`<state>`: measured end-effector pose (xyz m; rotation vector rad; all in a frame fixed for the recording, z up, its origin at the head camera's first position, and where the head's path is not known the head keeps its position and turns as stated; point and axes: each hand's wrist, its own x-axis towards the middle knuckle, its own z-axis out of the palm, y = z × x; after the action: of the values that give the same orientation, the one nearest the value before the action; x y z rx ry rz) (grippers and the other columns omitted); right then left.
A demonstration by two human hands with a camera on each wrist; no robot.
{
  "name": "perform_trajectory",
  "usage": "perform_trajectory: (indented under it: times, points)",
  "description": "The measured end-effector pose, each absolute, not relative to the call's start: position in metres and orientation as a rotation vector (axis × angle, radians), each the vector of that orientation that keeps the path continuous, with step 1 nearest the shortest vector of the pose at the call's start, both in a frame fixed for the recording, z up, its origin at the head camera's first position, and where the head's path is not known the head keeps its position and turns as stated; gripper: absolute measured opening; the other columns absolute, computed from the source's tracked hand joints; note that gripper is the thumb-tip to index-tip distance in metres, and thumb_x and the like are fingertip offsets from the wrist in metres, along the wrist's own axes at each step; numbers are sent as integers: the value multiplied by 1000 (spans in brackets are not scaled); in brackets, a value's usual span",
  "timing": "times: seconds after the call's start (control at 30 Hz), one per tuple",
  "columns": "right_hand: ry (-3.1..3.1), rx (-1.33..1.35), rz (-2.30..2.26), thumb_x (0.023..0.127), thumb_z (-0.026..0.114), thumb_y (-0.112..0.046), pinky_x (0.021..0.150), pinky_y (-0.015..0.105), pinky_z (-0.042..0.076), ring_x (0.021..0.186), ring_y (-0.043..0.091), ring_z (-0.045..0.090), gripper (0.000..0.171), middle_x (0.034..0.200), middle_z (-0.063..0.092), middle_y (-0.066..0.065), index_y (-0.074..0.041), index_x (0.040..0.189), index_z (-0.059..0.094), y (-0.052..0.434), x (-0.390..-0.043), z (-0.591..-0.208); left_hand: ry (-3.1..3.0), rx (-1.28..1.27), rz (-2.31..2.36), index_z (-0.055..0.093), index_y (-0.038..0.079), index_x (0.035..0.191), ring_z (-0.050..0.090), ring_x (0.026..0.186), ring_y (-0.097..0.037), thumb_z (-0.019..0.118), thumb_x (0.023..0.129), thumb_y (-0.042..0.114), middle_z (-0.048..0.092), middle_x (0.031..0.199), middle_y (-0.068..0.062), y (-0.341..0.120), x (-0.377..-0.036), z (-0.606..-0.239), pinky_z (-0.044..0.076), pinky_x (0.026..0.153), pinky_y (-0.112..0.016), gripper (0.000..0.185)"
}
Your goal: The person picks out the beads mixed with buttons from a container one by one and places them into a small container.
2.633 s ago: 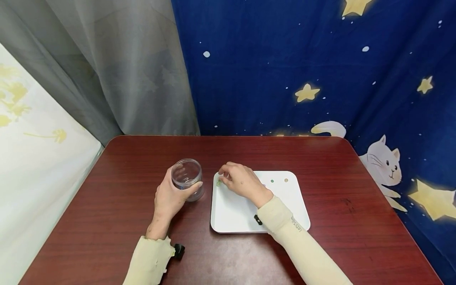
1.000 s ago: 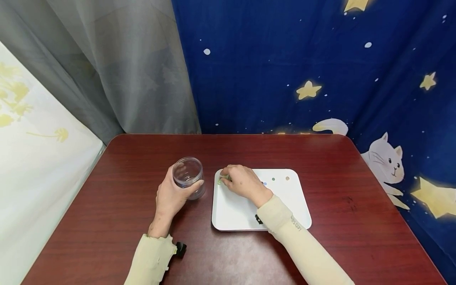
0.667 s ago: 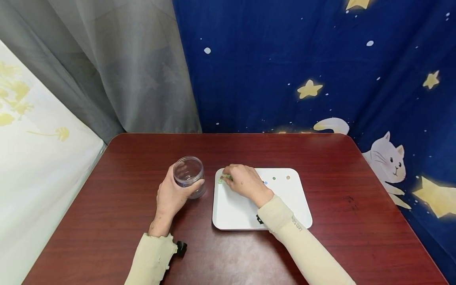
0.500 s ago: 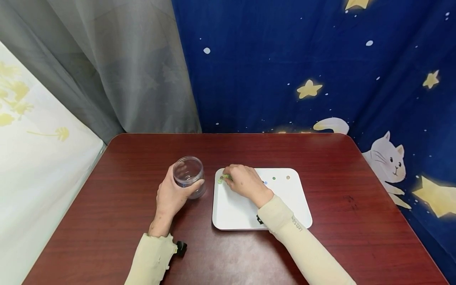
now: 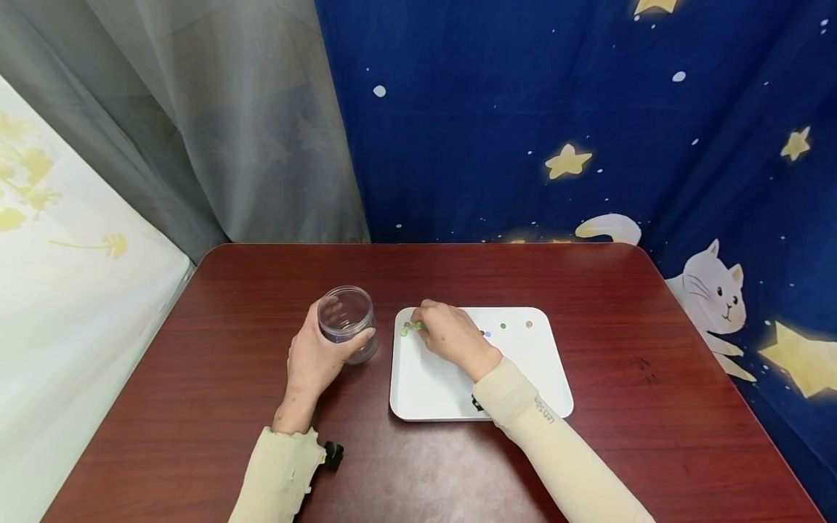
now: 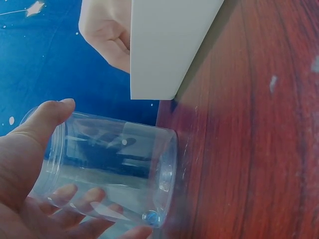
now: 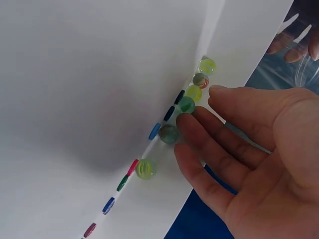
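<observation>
My left hand (image 5: 320, 352) grips a clear plastic jar (image 5: 358, 351) standing upright on the table, fingers and thumb spread round its side. Inside, a blue marble (image 6: 151, 218) lies at the jar's bottom in the left wrist view. My right hand (image 5: 453, 335) is at the far left corner of the white tray (image 5: 438, 385). In the right wrist view its loosely bent fingers lie beside a row of glass marbles, with a green marble (image 7: 187, 105) and a darker marble (image 7: 169, 134) close to the fingertips. A yellow-striped marble (image 7: 145, 169) lies farther along the tray's edge.
Green (image 5: 503, 326) and orange-brown (image 5: 529, 325) marbles lie along the tray's far side. Small coloured oval marks (image 7: 154, 131) line the tray's inner crease. The tray has a raised rim. The reddish-brown table (image 5: 216, 407) meets curtains at its far edge.
My right hand has shifted slightly right along the tray's far side, and more green marbles show left of its fingertips. The left hand keeps its hold on the jar.
</observation>
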<state>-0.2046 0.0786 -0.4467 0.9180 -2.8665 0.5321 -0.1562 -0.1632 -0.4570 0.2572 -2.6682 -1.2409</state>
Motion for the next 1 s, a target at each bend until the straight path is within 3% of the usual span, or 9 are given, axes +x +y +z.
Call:
perform_trajectory:
  times: [0.33, 1.0]
  points:
    - [-2886, 952, 528, 91, 72, 6, 93, 37, 60, 117, 26, 72, 24, 119, 76, 9, -5, 111, 80, 80, -206, -448, -2656, 241, -1255, 46, 26, 152, 66, 127, -32, 89, 73, 59, 68, 138, -5, -162, -156, -455, 50, 104, -54, 96]
    - [-2917, 954, 593, 87, 72, 11, 88, 35, 59, 107, 24, 74, 29, 114, 76, 8, -4, 110, 80, 81, -203, -450, -2669, 241, -1222, 43, 25, 155, 65, 126, -34, 87, 75, 61, 66, 139, -8, -163, -151, -455, 50, 102, -57, 98]
